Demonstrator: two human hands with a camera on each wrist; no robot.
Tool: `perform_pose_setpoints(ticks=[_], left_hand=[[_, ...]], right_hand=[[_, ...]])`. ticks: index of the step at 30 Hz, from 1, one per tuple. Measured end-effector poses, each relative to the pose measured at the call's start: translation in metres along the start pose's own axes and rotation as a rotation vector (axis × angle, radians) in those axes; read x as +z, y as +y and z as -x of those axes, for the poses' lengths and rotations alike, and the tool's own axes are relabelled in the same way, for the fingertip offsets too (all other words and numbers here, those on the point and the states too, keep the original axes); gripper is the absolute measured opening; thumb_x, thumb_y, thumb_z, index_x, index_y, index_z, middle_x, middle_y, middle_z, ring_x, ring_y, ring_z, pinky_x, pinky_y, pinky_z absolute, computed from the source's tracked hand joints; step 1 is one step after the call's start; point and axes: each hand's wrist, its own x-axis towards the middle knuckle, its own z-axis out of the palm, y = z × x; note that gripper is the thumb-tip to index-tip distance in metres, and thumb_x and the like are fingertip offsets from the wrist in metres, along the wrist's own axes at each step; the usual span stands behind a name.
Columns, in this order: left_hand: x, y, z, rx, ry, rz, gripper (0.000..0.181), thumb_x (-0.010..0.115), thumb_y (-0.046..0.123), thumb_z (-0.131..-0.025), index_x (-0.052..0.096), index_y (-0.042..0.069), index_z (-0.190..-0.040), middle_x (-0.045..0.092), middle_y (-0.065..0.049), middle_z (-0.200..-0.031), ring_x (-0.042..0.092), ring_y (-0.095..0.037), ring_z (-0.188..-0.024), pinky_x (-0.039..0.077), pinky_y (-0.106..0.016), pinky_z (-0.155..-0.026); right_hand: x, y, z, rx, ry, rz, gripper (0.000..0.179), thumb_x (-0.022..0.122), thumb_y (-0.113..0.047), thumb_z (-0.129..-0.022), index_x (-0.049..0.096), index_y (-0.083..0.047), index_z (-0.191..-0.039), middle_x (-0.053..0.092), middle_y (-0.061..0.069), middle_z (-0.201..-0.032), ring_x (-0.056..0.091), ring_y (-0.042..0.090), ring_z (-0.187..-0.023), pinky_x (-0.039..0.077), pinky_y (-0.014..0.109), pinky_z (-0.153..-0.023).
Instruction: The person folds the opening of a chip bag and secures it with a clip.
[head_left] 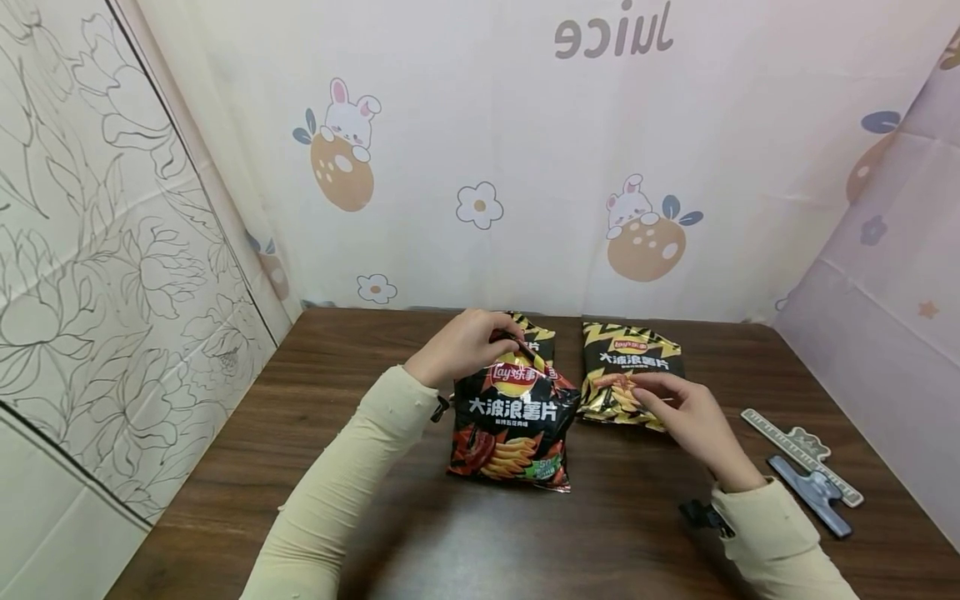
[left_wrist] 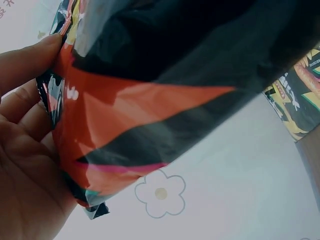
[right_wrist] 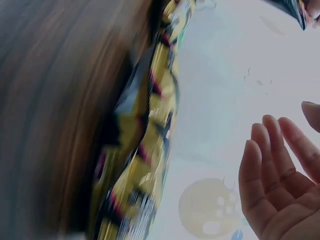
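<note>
While a dark wood-grain table [head_left: 600,542] spans the lower view, a pale cloth [head_left: 480,125] printed with rabbits, fruit and flowers hangs behind it, the word "Juice" reading mirrored. Two clips, a pale clip [head_left: 798,454] and a grey clip [head_left: 808,496], lie at the table's right side. "Lay's 乐事" and "大波浪薯片" are legible on the black-and-red bag [head_left: 510,425] and on the yellow-and-black bag [head_left: 630,358] to its right. The black-and-red bag, glossy and creased, pictures ridged chips; it hangs upright near the table's middle, partly covering a second yellow-and-black bag [head_left: 542,340]. Base contact with the table cannot be determined. The left hand [head_left: 468,346] pinches its top edge. The right hand [head_left: 693,417], fingers extended and holding nothing, is nearest the right-hand yellow-and-black bag.
</note>
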Motion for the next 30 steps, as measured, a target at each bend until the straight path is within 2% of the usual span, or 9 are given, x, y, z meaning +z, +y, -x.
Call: perform_pose_setpoints(ticks=[6, 13, 15, 16, 19, 22, 30], left_hand=[[0.001, 0.000, 0.000, 0.001, -0.003, -0.002, 0.014, 0.062, 0.016, -0.098, 0.072, 0.012, -0.105, 0.072, 0.001, -0.095, 0.055, -0.008, -0.067, 0.044, -0.023, -0.065], [0.000, 0.000, -0.001, -0.003, -0.007, 0.005, 0.014, 0.062, 0.016, -0.097, 0.072, 0.012, -0.106, 0.073, 0.000, -0.097, 0.057, -0.008, -0.070, 0.046, -0.023, -0.067], [0.000, 0.000, -0.001, -0.005, -0.008, 0.006, 0.014, 0.062, 0.016, -0.097, 0.072, 0.012, -0.106, 0.073, 0.000, -0.097, 0.058, -0.007, -0.071, 0.046, -0.022, -0.067], [0.000, -0.001, -0.001, -0.005, -0.007, 0.006, 0.014, 0.062, 0.016, -0.097, 0.072, 0.012, -0.106, 0.073, 0.000, -0.098, 0.058, -0.007, -0.071, 0.046, -0.022, -0.067], [0.000, -0.001, -0.001, -0.004, -0.003, 0.008, 0.014, 0.062, 0.016, -0.097, 0.072, 0.012, -0.106, 0.073, 0.000, -0.097, 0.057, -0.007, -0.070, 0.046, -0.022, -0.067], [0.001, -0.001, -0.001, -0.002, 0.000, 0.007, 0.014, 0.062, 0.016, -0.097, 0.072, 0.012, -0.106, 0.073, 0.000, -0.097, 0.057, -0.007, -0.070, 0.045, -0.023, -0.067], [0.001, -0.002, 0.000, 0.000, 0.003, 0.000, 0.014, 0.063, 0.016, -0.097, 0.072, 0.012, -0.107, 0.073, 0.000, -0.099, 0.060, -0.006, -0.074, 0.048, -0.023, -0.070]], right_hand=[[-0.016, 0.018, 0.014, 0.051, 0.041, 0.114, 0.038, 0.060, -0.031, -0.098, 0.065, -0.005, -0.126, 0.069, 0.018, -0.116, 0.050, -0.020, -0.083, 0.051, 0.021, -0.067], [-0.032, 0.033, 0.027, 0.103, 0.041, 0.138, 0.041, 0.060, -0.031, -0.098, 0.062, -0.003, -0.129, 0.067, 0.023, -0.117, 0.048, -0.021, -0.082, 0.050, 0.022, -0.061], [-0.036, 0.036, 0.030, 0.126, 0.032, 0.160, 0.043, 0.060, -0.033, -0.098, 0.061, -0.003, -0.130, 0.067, 0.024, -0.119, 0.052, -0.016, -0.083, 0.050, 0.022, -0.062], [-0.038, 0.038, 0.031, 0.138, 0.027, 0.177, 0.044, 0.060, -0.034, -0.098, 0.061, -0.003, -0.130, 0.066, 0.025, -0.120, 0.058, -0.009, -0.085, 0.050, 0.023, -0.061], [-0.042, 0.042, 0.034, 0.163, 0.003, 0.230, 0.047, 0.059, -0.035, -0.099, 0.060, 0.000, -0.130, 0.065, 0.027, -0.121, 0.067, 0.019, -0.092, 0.050, 0.026, -0.061], [-0.046, 0.046, 0.036, 0.175, -0.026, 0.272, 0.051, 0.058, -0.036, -0.099, 0.058, 0.005, -0.129, 0.063, 0.031, -0.120, 0.066, 0.041, -0.096, 0.051, 0.031, -0.061], [-0.053, 0.056, 0.037, 0.219, -0.122, 0.340, 0.058, 0.058, -0.039, -0.099, 0.055, 0.010, -0.130, 0.062, 0.035, -0.116, 0.066, 0.042, -0.092, 0.053, 0.045, -0.063]])
